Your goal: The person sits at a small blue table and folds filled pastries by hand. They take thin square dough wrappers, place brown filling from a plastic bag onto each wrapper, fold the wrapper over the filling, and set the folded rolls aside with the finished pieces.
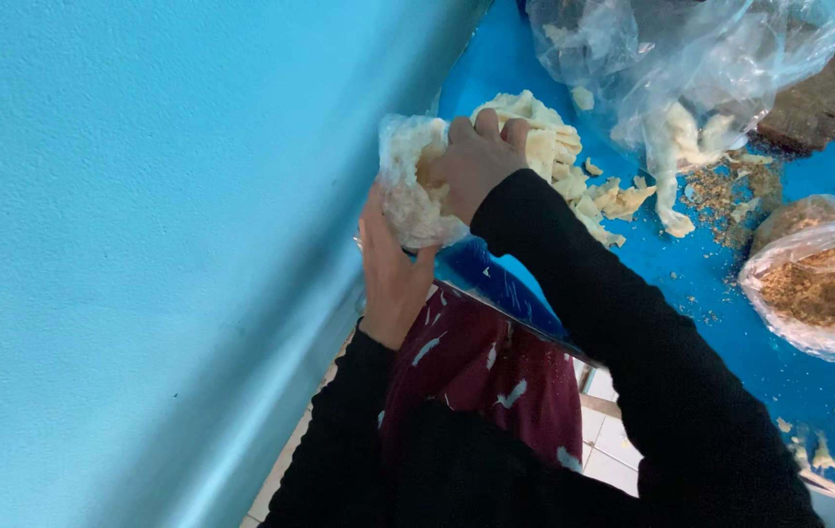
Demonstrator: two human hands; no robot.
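A small clear plastic bag stuffed with pale cream flakes is held at the near edge of a blue table. My left hand cups the bag from below. My right hand presses down into the bag's mouth, fingers curled over the flakes. A loose heap of the same cream flakes lies on the table just behind my right hand. Both arms wear black sleeves.
A large crumpled clear bag with cream pieces lies at the back. A bag of brown crumbs sits at the right, with brown crumbs spilled nearby. Dark brown blocks rest at the far right. A blue wall fills the left.
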